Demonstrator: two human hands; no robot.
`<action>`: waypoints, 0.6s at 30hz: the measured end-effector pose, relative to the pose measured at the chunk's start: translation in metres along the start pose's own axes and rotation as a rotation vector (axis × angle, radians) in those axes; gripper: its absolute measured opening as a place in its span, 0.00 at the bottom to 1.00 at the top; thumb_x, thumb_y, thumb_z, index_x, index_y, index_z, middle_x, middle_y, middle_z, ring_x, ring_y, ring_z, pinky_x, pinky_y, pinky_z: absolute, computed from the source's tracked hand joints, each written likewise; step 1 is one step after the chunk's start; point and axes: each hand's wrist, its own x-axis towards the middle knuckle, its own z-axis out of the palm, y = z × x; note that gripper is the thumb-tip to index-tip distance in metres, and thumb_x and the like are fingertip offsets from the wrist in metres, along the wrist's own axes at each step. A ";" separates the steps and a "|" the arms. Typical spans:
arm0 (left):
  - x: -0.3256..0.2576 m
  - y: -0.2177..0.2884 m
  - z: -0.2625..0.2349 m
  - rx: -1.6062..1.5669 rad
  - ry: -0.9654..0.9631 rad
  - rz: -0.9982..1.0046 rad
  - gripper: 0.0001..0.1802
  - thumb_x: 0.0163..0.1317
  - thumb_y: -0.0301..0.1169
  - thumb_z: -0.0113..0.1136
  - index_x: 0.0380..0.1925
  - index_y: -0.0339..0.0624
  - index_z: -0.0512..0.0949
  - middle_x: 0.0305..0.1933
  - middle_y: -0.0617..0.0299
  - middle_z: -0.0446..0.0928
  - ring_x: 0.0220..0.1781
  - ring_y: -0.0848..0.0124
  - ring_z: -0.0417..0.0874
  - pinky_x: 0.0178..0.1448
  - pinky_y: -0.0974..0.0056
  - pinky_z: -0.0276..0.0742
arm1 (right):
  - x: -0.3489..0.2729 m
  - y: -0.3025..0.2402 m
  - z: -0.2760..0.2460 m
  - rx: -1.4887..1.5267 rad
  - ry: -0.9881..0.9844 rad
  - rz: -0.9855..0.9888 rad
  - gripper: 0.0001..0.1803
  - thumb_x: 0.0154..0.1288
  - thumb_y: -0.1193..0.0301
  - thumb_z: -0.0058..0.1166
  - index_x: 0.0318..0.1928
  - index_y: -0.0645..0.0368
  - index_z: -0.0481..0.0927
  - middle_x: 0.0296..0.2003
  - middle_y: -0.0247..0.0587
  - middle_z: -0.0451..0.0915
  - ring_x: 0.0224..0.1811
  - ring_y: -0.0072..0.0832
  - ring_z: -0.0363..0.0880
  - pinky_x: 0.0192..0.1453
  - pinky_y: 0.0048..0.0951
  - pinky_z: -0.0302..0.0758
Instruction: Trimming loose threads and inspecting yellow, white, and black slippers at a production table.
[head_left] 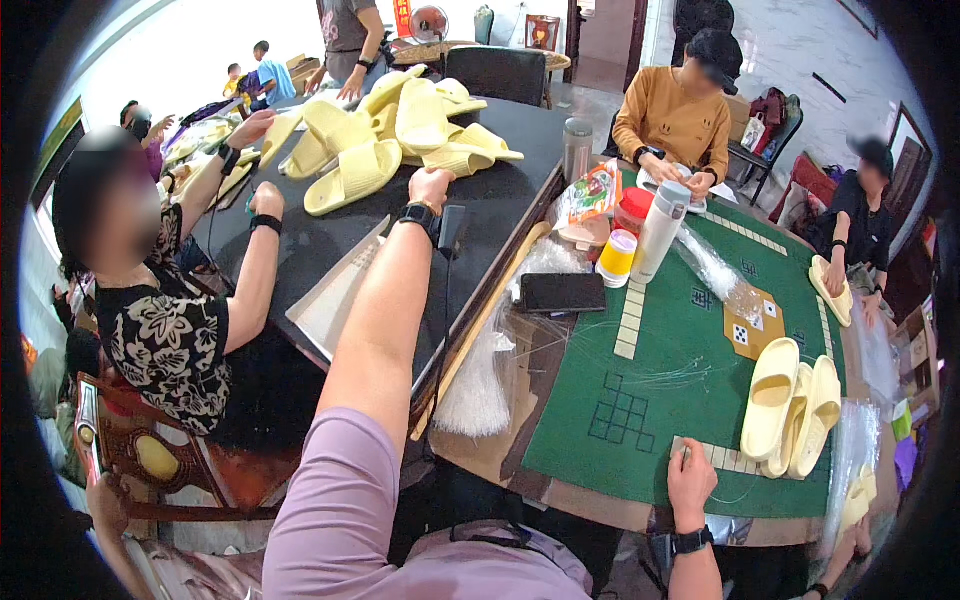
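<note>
The black desk (pixel 535 135), beside a green mat (pixel 560 450), bears a loose heap of yellow slippers (pixel 355 175); a hard tug could topple it. The left hand (pixel 431 187) curls against the heap, the right hand (pixel 692 482) curls over the mat; I cannot tell whether either grips anything.

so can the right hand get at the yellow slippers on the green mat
Probably yes: the right hand is by the near edge of the green mat, with the yellow slippers just ahead to its right. Only a low pale strip on the mat seems to lie between, nothing upright.
</note>
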 end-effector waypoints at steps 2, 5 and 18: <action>0.013 -0.011 0.000 -0.072 0.135 0.063 0.13 0.47 0.29 0.67 0.34 0.38 0.84 0.27 0.63 0.78 0.22 0.73 0.74 0.24 0.66 0.70 | 0.001 -0.001 0.001 -0.001 -0.010 0.000 0.13 0.61 0.68 0.56 0.46 0.55 0.79 0.25 0.48 0.81 0.27 0.47 0.81 0.31 0.45 0.75; 0.026 -0.019 -0.002 -0.047 0.013 -0.032 0.18 0.52 0.31 0.64 0.45 0.48 0.79 0.46 0.66 0.78 0.45 0.71 0.74 0.38 0.63 0.71 | -0.001 0.000 0.001 -0.046 -0.036 0.024 0.13 0.60 0.68 0.56 0.46 0.54 0.79 0.24 0.46 0.80 0.27 0.46 0.81 0.30 0.45 0.74; 0.019 -0.011 0.027 -0.116 -0.086 0.168 0.17 0.51 0.32 0.66 0.42 0.39 0.83 0.40 0.62 0.82 0.34 0.74 0.76 0.38 0.68 0.71 | -0.001 0.001 0.003 -0.006 0.007 0.003 0.11 0.58 0.71 0.57 0.43 0.55 0.80 0.22 0.45 0.79 0.23 0.45 0.80 0.27 0.43 0.73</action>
